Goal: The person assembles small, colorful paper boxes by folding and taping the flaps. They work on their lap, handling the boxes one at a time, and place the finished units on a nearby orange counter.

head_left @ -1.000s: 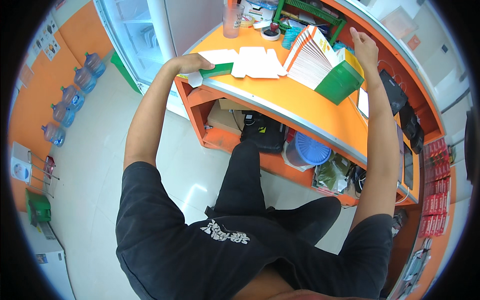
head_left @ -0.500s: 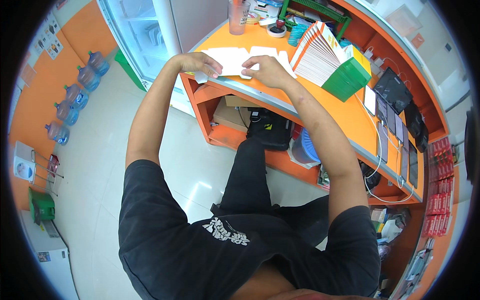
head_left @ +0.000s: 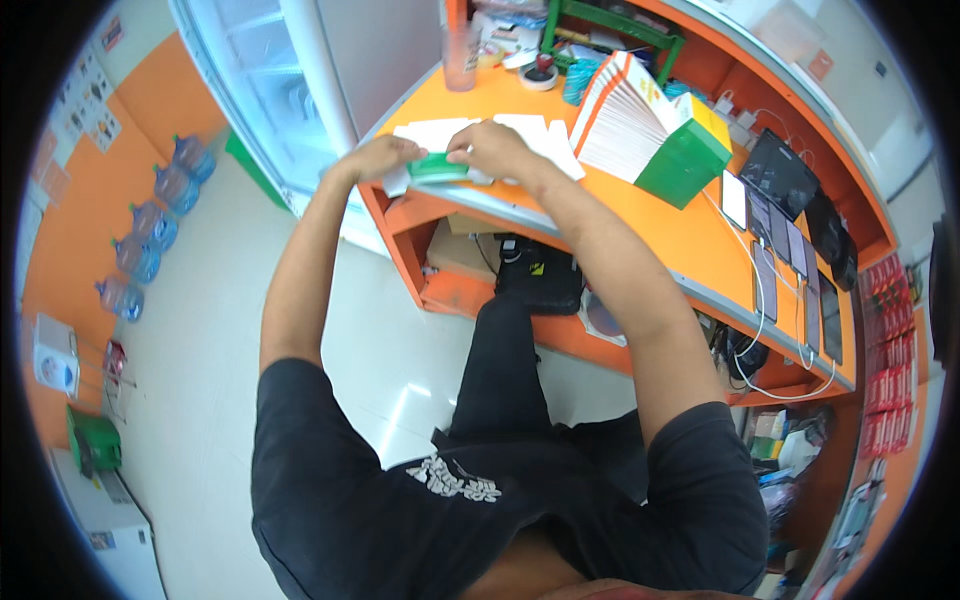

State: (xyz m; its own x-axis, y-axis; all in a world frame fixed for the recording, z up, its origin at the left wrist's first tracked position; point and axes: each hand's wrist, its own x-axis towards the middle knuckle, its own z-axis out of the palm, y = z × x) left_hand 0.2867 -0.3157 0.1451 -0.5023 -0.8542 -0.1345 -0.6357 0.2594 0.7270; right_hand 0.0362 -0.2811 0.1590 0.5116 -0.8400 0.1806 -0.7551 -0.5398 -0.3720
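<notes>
A flat cardboard carton blank [head_left: 525, 124], white on its upper face, lies on the near left end of the orange desk [head_left: 415, 100]. Its near panel is tilted up and displays a green outer side. My left hand [head_left: 383, 157] pinches that panel at its left end. At the other end my right hand [head_left: 493, 147] grips it with bent fingers, the thumb side toward the green strip. To the right of my hands stands a row of white cartons with orange edges [head_left: 622, 125], packed close together, beside a green and yellow carton [head_left: 685, 155].
A clear plastic cup [head_left: 460, 60] and a stamp [head_left: 541, 70] stand behind the carton blank. Phones [head_left: 765, 275] with white cables lie along the desk's right side. A glass-door fridge [head_left: 265, 90] adjoins the left end. Water bottles [head_left: 175, 190] line the left wall.
The near panel has been lifted, so its green side now shows. My hands have closed on it, and the right hand has shifted left. The view has moved slightly.
</notes>
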